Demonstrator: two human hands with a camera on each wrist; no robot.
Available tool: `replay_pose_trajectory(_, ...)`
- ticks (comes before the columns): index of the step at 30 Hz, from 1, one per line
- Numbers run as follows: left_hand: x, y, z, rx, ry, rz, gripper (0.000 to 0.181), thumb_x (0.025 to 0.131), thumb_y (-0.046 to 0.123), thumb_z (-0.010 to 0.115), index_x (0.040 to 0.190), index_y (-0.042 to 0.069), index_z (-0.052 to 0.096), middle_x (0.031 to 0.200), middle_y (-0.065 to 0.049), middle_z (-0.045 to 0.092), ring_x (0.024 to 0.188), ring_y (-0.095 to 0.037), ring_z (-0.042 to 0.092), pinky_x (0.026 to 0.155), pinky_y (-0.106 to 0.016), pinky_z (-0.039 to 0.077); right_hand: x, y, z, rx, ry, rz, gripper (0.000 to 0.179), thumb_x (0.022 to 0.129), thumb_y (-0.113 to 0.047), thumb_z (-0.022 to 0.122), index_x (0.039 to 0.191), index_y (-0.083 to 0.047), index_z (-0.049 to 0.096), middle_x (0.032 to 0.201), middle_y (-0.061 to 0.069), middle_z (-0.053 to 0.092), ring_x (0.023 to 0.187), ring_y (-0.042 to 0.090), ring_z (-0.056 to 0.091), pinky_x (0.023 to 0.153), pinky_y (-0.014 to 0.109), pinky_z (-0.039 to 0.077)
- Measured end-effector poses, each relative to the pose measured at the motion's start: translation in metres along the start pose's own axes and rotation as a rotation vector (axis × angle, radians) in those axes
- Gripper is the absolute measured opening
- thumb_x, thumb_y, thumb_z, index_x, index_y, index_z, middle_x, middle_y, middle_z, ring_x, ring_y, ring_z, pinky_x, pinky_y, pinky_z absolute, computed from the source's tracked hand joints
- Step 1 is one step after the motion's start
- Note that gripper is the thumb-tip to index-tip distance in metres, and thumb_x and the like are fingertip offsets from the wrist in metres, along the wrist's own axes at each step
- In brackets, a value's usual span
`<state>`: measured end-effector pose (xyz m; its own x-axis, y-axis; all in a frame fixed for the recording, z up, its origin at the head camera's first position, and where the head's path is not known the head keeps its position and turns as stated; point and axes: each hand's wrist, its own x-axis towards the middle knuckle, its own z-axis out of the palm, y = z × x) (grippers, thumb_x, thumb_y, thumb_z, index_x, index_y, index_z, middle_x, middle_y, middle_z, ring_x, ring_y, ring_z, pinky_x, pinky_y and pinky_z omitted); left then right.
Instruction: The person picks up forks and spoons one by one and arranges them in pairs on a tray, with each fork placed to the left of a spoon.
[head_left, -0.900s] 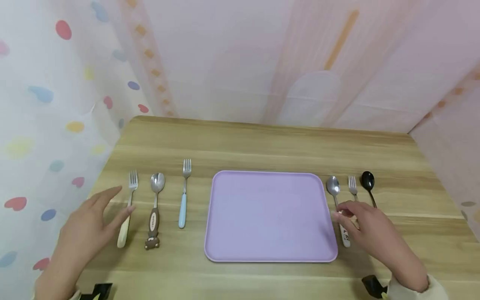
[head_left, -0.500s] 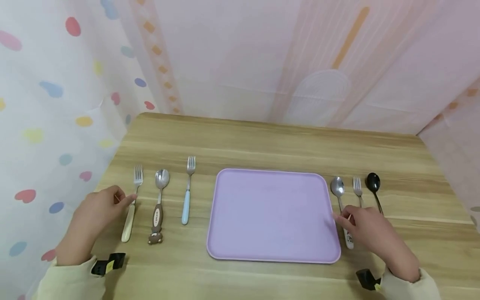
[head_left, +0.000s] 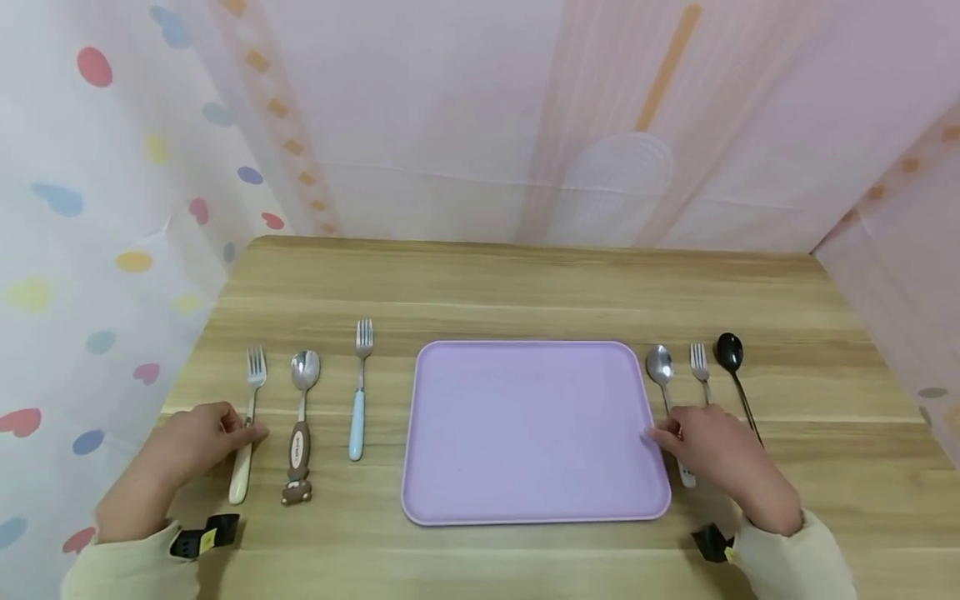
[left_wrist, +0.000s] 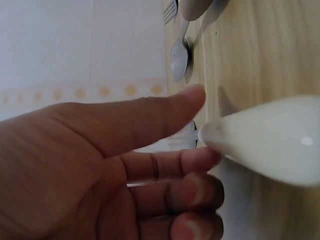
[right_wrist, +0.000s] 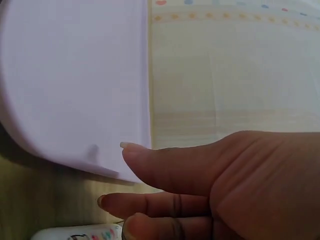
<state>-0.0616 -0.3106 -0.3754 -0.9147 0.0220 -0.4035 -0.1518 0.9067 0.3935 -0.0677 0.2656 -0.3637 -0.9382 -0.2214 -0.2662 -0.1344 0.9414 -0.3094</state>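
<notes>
I'm seeing a cream handle (head_left: 240,477) lower left, a lilac tray (head_left: 536,433) lower centre, white cloth (head_left: 112,158) upper left spotted red, blue, yellow.

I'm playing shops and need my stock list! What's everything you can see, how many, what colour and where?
Table: 1, light brown, centre
Tray: 1, light purple, on table
Cream fork: 1, silver and cream, far left
Brown spoon: 1, silver and brown, second from left
Blue fork: 1, silver and light blue, left of tray
White spoon: 1, silver and white, right of tray
Partly covered fork: 1, silver, second from right
Black spoon: 1, black, far right
Cloth: pieces unclear, mostly white and pink, behind table
Wrist gadgets: 2, black with yellow, one per wrist
Sleeves: 2, cream, bottom corners
Left grip: 1, bare, at cream fork
Right grip: 1, bare, at tray's right edge
</notes>
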Motion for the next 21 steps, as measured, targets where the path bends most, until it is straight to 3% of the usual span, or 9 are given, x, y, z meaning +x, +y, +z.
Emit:
replay_pose_trajectory(7,0.009,0.001,-0.001,0.044,-0.032,-0.009,0.028,0.093,0.023,0.059,0.073,0.007,0.048,0.057,0.0,0.045,0.054,-0.017,0.045,0.052,-0.031,0.034,0.004,-0.003,0.006,-0.011,-0.007,0.031,0.029,0.089,-0.031,0.066,0.066,-0.016,0.058,0.056,-0.006,0.048,0.051,0.013,0.045,0.047,0.03,0.036)
replay_pose_trajectory(12,0.01,-0.003,0.002,0.005,-0.071,-0.042,0.028,0.094,0.021,0.058,0.073,0.007,0.047,0.057,-0.002,0.049,0.051,-0.016,0.051,0.051,-0.032,0.038,0.006,-0.006,0.01,0.011,-0.007,0.051,0.037,0.091,-0.033,0.064,0.062,-0.015,0.049,0.055,-0.002,0.045,0.05,0.014,0.043,0.047,0.03,0.033)
replay_pose_trajectory(21,0.012,-0.003,0.001,-0.018,-0.075,-0.002,0.028,0.094,0.018,0.057,0.071,0.007,0.047,0.054,-0.001,0.05,0.049,-0.017,0.05,0.051,-0.032,0.036,0.007,-0.008,0.013,-0.025,0.038,0.021,0.036,0.092,-0.028,0.063,0.063,-0.014,0.047,0.056,-0.001,0.043,0.051,0.015,0.042,0.047,0.03,0.033)
